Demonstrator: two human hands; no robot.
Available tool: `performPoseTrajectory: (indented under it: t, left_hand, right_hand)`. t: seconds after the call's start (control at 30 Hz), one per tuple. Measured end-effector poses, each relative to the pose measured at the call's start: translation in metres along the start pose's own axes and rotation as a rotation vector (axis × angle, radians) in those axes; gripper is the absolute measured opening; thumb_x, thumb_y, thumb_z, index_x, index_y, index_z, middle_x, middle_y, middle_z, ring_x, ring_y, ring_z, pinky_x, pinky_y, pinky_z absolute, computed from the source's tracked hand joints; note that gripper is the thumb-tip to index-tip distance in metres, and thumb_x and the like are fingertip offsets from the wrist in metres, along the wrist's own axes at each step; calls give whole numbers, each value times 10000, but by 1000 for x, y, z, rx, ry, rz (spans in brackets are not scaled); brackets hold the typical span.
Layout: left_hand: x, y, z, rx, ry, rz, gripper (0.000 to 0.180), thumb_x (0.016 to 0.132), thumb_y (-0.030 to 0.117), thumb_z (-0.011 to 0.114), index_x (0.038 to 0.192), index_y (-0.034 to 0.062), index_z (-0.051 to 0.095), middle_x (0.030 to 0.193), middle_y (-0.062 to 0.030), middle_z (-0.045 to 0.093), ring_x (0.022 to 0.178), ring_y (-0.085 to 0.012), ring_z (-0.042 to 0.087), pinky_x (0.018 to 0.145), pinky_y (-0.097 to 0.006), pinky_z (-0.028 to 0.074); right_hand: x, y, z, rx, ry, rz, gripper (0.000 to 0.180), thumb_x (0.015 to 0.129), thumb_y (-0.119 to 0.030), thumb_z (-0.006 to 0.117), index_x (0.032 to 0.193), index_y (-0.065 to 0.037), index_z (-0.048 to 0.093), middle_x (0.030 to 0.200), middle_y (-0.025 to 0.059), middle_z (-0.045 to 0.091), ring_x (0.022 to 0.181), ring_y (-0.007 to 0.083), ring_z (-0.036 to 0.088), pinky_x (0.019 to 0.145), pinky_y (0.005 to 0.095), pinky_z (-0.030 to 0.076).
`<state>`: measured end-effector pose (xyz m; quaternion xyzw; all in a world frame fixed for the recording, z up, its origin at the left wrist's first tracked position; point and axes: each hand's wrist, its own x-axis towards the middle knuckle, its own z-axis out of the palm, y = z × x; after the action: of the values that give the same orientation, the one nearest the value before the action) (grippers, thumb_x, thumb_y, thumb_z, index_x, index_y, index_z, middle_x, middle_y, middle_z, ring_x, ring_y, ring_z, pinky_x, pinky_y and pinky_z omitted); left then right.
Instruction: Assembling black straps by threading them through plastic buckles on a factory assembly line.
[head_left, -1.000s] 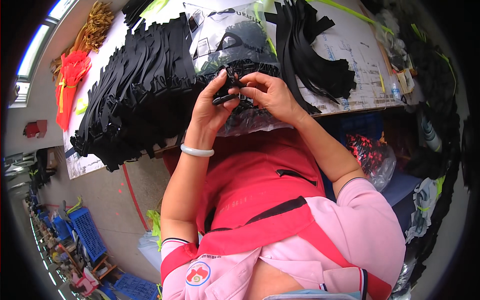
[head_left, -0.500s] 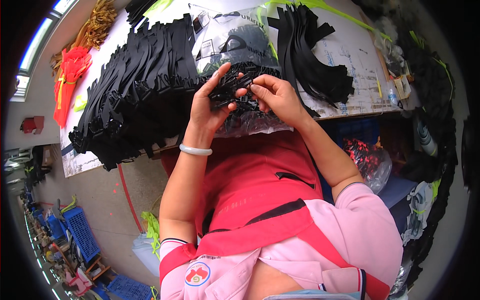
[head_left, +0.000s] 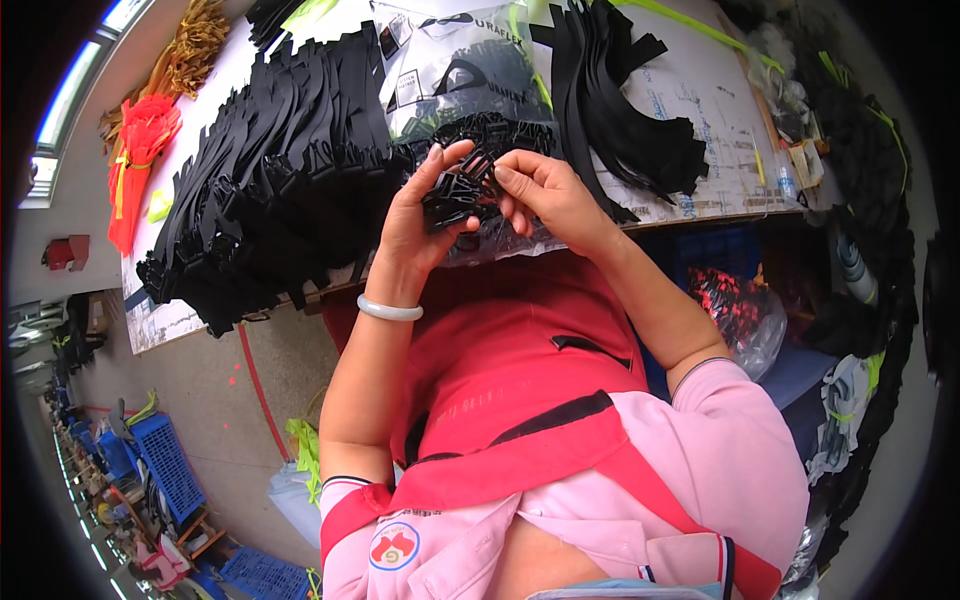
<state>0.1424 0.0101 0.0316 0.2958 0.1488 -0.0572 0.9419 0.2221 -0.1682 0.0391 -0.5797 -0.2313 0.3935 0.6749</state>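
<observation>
Small black plastic buckles [head_left: 478,132] lie heaped at the mouth of a printed clear plastic bag [head_left: 440,70] on the table. In front of the heap, my left hand [head_left: 415,215] is cupped, fingers curled around several black buckles. Across from it, the thumb and fingers of my right hand [head_left: 550,195] pinch together at a black buckle beside the left fingertips. The dark pieces blend with the heap behind, so exactly which one the right fingers grip is hard to see. Black webbing straps [head_left: 290,130], with buckles at their near ends, are piled left of my hands.
More loose black straps [head_left: 620,110] lie right of the bag. A red bundle [head_left: 145,150] sits at the table's left edge [head_left: 160,325]. Below the table at right is a clear bag of red pieces [head_left: 735,315]. Blue crates [head_left: 165,465] stand on the floor at left.
My hands have drawn slightly apart, the right fingertips backing off from the left ones. The view has shifted slightly; straps and bag appear unmoved.
</observation>
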Motion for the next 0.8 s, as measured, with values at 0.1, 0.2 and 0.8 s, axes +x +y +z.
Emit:
performPoseTrajectory:
  t: [0.1,0.2,0.8]
  left_hand:
    - [-5,-3,-4,46,9,53,342,941,224,582,1241,65,540,991,-111,656,797,-202,664,467,-262,512]
    - [-18,-1,0,59,6,81,369,863,126,680,1199,35,560,940,-93,654,752,-200,662,456,-259,510]
    - [-73,-56,-18,304,87,-8,132,895,152,656,941,31,633,964,-77,633,727,-147,634,461,-227,483]
  right_hand:
    - [-1,-3,4,14,4,-16,236,1005,-281,493,956,-65,577,715,-11,574,548,42,532,484,177,423]
    - [-6,-7,7,142,-26,11,252,1004,-292,494,940,-62,575,708,-6,580,530,42,530,469,179,427]
    - [-80,24,-27,-439,369,-104,169,928,-180,611,976,-19,623,728,1,612,592,53,557,527,209,457]
